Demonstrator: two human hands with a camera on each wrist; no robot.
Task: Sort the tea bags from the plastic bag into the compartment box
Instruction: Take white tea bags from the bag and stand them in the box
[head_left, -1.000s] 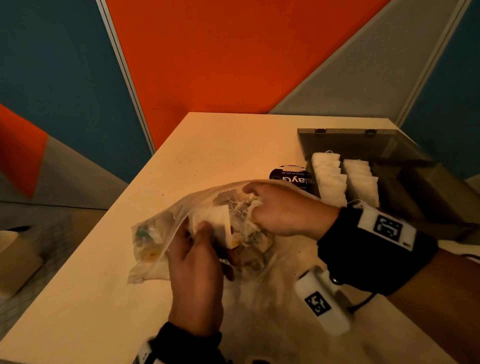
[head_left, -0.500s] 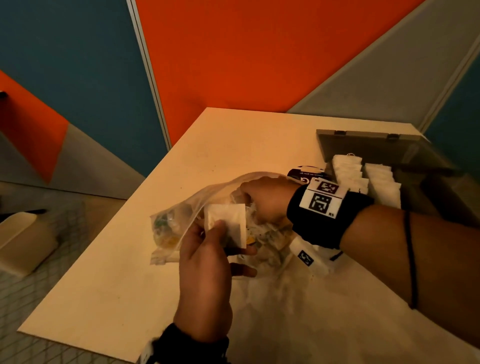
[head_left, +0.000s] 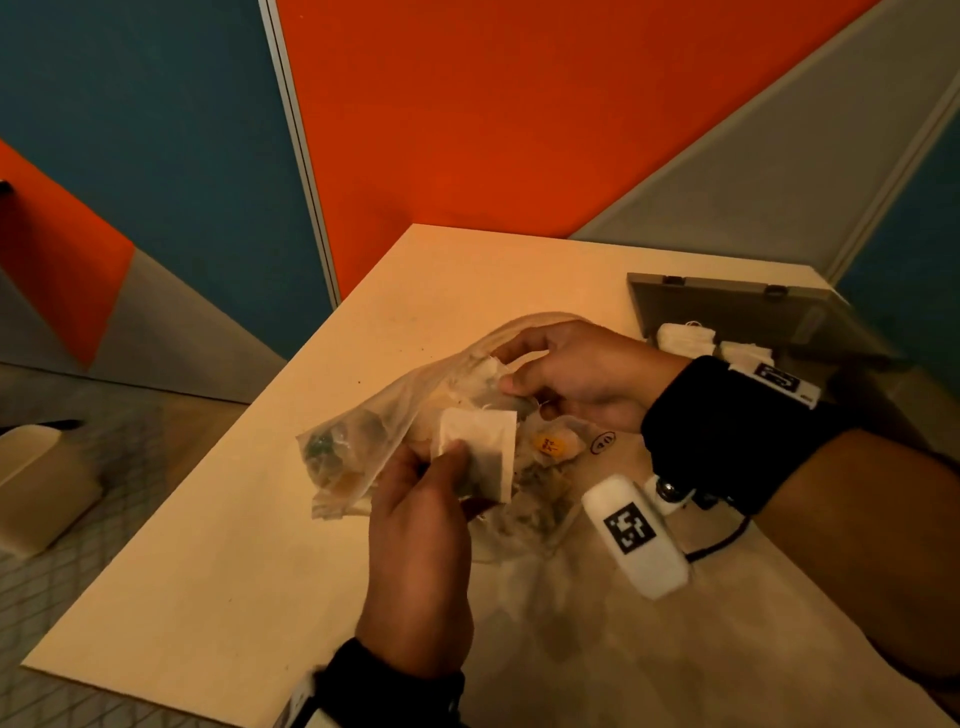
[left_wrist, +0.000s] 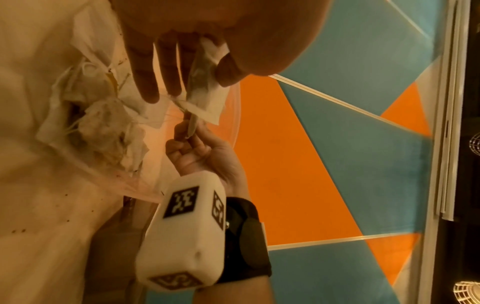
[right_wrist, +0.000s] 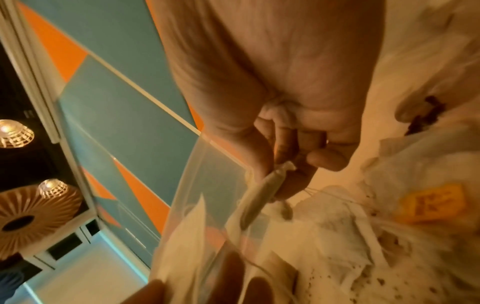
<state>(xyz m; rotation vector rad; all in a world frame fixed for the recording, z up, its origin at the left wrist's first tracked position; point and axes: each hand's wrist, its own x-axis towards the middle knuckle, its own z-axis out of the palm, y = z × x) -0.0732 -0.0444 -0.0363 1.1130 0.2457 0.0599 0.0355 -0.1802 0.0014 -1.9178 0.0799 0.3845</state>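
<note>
The right hand (head_left: 576, 379) pinches a small rolled tea bag (right_wrist: 255, 197) between thumb and fingertips at the mouth of the plastic bag (head_left: 363, 447). Its thread appears to trail into the tangled tea bags inside; pulling away fast could drag others out or tear the paper, spilling leaf.

The left hand (head_left: 421, 551) curls around a flat white tea bag (head_left: 480, 452) and seems to hold the plastic bag's edge with it, so that bag could slip or the mouth could sag shut.

The plastic bag lies on the counter (head_left: 218, 545). The compartment box (head_left: 737, 317) stands open behind the right wrist, two rows already filled; a sleeve could knock them.
</note>
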